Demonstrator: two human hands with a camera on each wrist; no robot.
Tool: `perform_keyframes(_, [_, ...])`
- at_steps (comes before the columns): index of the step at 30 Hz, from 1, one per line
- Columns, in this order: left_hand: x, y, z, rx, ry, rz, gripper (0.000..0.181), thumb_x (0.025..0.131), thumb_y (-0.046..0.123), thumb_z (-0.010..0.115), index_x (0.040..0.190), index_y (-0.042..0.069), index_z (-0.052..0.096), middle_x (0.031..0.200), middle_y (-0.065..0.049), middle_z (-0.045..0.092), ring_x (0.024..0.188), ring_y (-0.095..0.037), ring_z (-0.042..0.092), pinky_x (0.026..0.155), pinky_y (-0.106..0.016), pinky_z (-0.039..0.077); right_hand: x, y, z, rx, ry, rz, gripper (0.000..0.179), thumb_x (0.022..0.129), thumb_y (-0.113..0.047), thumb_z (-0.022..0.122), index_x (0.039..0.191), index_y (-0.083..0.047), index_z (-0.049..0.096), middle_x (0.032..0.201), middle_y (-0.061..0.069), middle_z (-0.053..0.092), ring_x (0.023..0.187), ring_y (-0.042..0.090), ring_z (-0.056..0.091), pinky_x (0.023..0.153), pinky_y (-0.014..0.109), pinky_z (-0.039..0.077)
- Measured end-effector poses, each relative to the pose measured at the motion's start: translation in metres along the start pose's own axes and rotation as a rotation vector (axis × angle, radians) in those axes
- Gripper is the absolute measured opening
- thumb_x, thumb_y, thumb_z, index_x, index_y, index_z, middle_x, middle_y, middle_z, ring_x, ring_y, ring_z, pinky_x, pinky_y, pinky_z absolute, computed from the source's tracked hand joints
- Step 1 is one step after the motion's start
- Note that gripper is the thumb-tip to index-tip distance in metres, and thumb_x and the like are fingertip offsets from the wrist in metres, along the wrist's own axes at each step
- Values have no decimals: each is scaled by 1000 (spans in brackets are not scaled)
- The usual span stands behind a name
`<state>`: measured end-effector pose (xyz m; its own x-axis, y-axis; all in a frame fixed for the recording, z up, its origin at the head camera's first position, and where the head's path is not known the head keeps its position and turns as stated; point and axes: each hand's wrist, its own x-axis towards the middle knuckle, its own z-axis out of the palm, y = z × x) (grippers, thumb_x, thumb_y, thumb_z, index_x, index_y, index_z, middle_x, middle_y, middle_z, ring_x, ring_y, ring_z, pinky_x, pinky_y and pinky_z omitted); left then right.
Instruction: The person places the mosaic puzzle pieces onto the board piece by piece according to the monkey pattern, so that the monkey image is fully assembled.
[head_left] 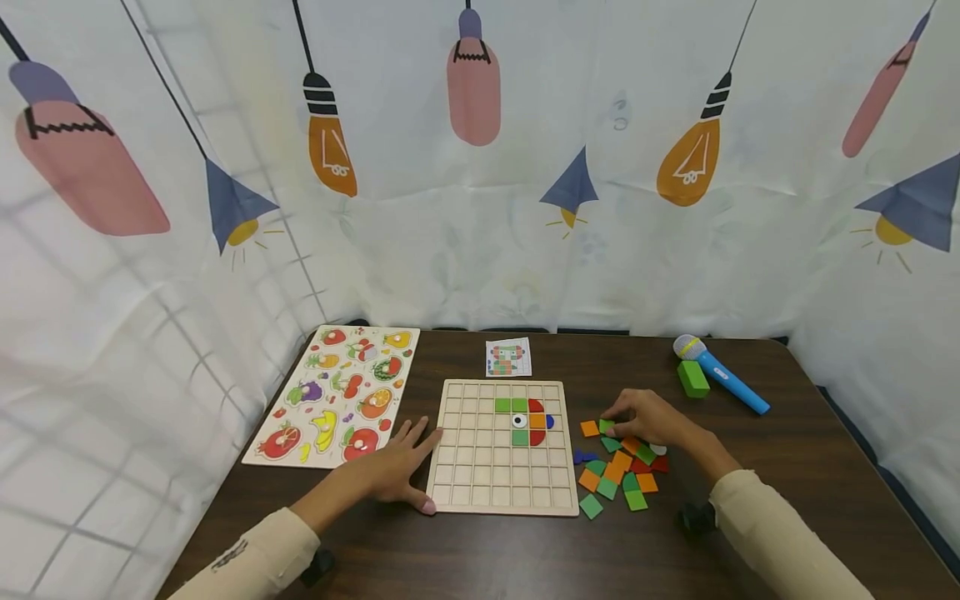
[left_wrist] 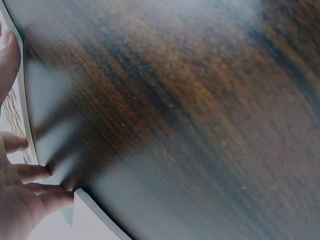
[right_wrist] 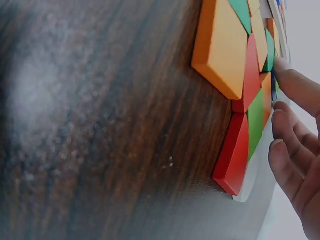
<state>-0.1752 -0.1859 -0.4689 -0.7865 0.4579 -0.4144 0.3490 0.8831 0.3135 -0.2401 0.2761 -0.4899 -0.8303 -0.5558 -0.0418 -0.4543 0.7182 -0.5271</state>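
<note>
A square wooden grid board (head_left: 480,479) lies on the dark table. Green tiles (head_left: 512,405), an orange square, red rounded pieces, a blue piece and an eye piece (head_left: 519,421) sit in its upper right cells. My left hand (head_left: 396,468), fingers spread, touches the board's left edge; in the left wrist view this hand (left_wrist: 22,200) is partly cut off. Right of the board, my right hand (head_left: 651,417) pinches a small green square tile (head_left: 606,426) at the top of a loose pile. Its fingers (right_wrist: 287,162) partly hide that tile in the right wrist view.
Loose orange, green, red and blue pieces (head_left: 617,467) lie right of the board. A pattern card (head_left: 508,358) lies behind it. A fruit picture board (head_left: 352,408) is at the left. A green block (head_left: 693,379) and a blue toy microphone (head_left: 727,382) lie at the back right.
</note>
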Motion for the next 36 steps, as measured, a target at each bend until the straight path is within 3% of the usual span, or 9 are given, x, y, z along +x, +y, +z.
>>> perform_keyframes(7, [-1, 0, -1, 1, 6, 8, 118, 72, 64, 80, 161, 13, 21, 166, -24, 12, 152, -51, 10, 114, -63, 32, 4, -4, -1, -40, -26, 12, 32, 90, -28, 76, 118, -12, 75, 107, 1, 67, 94, 14, 61, 81, 33, 54])
perform_keyframes(17, [0, 0, 1, 23, 3, 3, 117, 72, 66, 78, 161, 15, 22, 167, -23, 12, 152, -50, 12, 113, -61, 35, 5, -5, -1, -17, -44, 0, 21, 92, -26, 75, 109, -15, 73, 105, -1, 66, 96, 17, 62, 84, 39, 54])
perform_keyframes(25, [-1, 3, -1, 37, -1, -6, 117, 72, 67, 78, 161, 15, 22, 167, -22, 13, 152, -49, 12, 113, -61, 35, 6, -5, 0, 38, -53, 47, 22, 92, -26, 75, 106, -16, 61, 90, -5, 63, 78, 9, 55, 69, 26, 48])
perform_keyframes(36, [1, 0, 1, 35, 0, 1, 117, 73, 66, 78, 161, 14, 22, 166, -23, 13, 152, -50, 12, 114, -61, 33, 9, -14, 2, 65, -7, 42, 24, 94, -26, 72, 113, -13, 66, 84, -4, 58, 72, 10, 51, 65, 26, 44])
